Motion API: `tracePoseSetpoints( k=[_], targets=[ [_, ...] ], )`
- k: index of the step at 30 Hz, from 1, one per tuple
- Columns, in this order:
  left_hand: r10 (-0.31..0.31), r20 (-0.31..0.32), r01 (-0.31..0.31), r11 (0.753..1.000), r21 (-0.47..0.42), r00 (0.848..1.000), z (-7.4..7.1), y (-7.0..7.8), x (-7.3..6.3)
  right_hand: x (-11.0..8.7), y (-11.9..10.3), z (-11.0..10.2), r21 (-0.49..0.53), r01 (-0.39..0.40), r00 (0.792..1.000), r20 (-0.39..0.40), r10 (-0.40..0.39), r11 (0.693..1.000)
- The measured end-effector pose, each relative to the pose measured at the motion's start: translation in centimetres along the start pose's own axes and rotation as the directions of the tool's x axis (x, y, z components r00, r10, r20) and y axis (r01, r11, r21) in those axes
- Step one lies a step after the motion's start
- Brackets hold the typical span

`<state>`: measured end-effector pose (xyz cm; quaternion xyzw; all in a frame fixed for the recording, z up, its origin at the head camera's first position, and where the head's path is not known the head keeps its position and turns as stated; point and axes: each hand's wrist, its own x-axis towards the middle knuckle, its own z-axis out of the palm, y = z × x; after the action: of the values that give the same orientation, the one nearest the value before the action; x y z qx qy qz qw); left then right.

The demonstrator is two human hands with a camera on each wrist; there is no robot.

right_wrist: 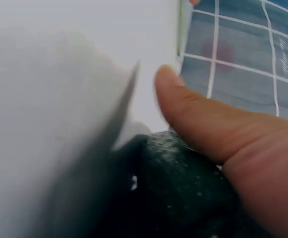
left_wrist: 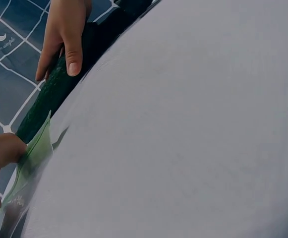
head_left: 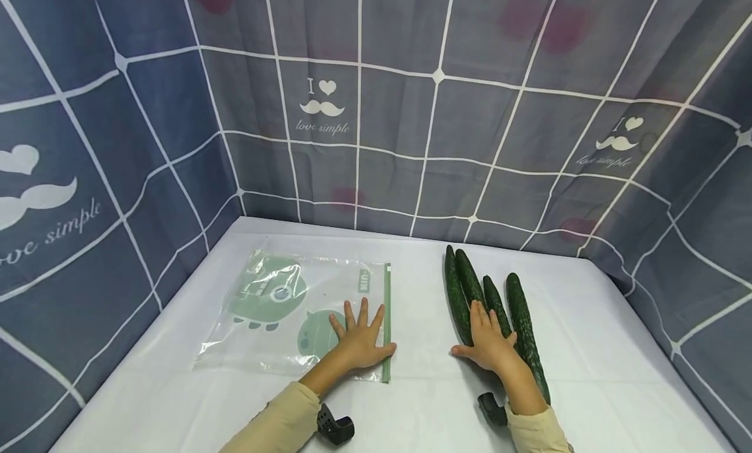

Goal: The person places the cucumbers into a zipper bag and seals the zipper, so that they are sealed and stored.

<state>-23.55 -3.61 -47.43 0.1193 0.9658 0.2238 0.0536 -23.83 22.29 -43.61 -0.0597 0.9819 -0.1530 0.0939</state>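
Observation:
A clear zip bag [head_left: 288, 319] with green cartoon prints lies flat on the left of the white table, its green zip strip [head_left: 387, 283] facing right. My left hand [head_left: 361, 343] rests on the bag's right part with fingers spread, thumb across the strip. Several long dark green cucumbers [head_left: 456, 296] lie to the right, pointing away from me. On top of them rests my right hand [head_left: 490, 342], fingers extended forward and thumb out to the left. The rightmost cucumber [head_left: 521, 319] lies slightly apart at its far end. In the right wrist view, a cucumber end [right_wrist: 183, 183] shows beneath my thumb [right_wrist: 198, 114].
A white cloth [head_left: 420, 401] covers the table. Grey-blue curtains [head_left: 388, 107] with white grid lines enclose its back and sides. Black wrist devices [head_left: 336, 430] sit under both forearms, by the beige sleeves [head_left: 276, 420].

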Motion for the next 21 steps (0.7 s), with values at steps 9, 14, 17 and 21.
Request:
tracePoseSetpoints(
  k=[9,14,17,21],
  targets=[
    [0.046,-0.059,-0.052,0.994,-0.093,0.997,-0.1,-0.4,-0.2,0.0,0.2,-1.1,0.002,0.013,1.000,0.027,-0.013,1.000],
    [0.104,-0.128,-0.117,0.989,-0.095,0.986,-0.2,-0.6,-0.2,-0.1,0.0,-1.7,0.005,-0.009,1.000,0.019,0.009,1.000],
    [0.146,-0.184,-0.158,0.986,-0.052,0.972,-0.2,-0.7,-0.1,-0.3,-0.1,-1.8,-0.024,-0.013,1.000,0.019,0.013,1.000],
    [0.176,-0.283,-0.153,0.983,0.101,0.943,-0.2,-0.8,-0.4,-0.3,-0.2,-2.0,-0.078,-0.007,1.000,0.014,0.008,0.997]
  ],
)
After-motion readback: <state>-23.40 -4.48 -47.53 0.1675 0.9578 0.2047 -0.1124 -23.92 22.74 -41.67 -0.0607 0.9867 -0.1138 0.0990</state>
